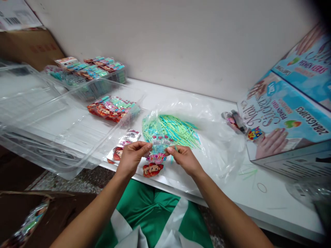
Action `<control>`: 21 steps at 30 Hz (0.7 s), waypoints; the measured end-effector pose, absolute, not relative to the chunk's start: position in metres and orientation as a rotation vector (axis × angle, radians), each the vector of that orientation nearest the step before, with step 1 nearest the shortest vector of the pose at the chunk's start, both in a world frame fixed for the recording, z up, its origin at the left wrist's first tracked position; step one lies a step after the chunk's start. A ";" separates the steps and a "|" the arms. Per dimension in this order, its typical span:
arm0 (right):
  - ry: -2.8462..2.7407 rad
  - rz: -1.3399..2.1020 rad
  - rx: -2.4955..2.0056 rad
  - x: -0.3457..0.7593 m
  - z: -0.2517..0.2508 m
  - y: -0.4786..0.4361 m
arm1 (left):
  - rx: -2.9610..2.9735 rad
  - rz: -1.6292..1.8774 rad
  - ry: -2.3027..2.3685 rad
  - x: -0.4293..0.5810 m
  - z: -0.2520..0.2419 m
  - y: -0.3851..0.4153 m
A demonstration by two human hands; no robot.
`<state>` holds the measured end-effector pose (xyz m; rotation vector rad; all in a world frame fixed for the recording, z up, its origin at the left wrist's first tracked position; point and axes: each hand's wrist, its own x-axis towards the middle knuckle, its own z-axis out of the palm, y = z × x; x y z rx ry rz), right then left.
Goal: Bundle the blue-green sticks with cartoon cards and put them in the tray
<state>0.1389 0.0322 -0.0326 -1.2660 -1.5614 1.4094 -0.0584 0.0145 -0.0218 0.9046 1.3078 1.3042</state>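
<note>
My left hand [132,155] and my right hand [183,156] pinch the two top corners of a small clear sticker packet [156,162] printed with a red-haired cartoon face. The packet hangs just above the white table's front edge [232,206]. Right behind it lies a heap of thin green and blue sticks [172,130] on a crumpled clear plastic bag [217,144]. More of the same packets [123,144] lie flat on the table by my left hand.
A large clear plastic tray [51,137] on the left holds a stack of filled packets [113,108]; another stack [90,69] stands behind it. Printed blue cartons [287,113] stand at the right, with loose packets [236,121] beside them. A rubber band [261,187] lies near the front.
</note>
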 end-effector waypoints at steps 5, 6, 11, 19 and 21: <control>-1.486 1.345 -1.319 0.153 -0.042 0.040 | 1.322 1.368 1.824 -0.091 -0.018 0.038; -1.484 1.350 -1.316 0.153 -0.042 0.039 | 1.414 1.368 1.929 -0.092 -0.015 0.040; -1.579 1.452 -1.198 0.141 -0.028 0.025 | 1.354 1.182 1.497 -0.056 -0.010 0.026; -2.093 0.840 -1.813 0.209 -0.041 0.070 | 0.697 1.134 1.150 -0.036 -0.031 0.012; -2.048 0.682 -2.039 0.237 -0.050 0.099 | 0.617 1.146 1.147 -0.038 -0.034 0.010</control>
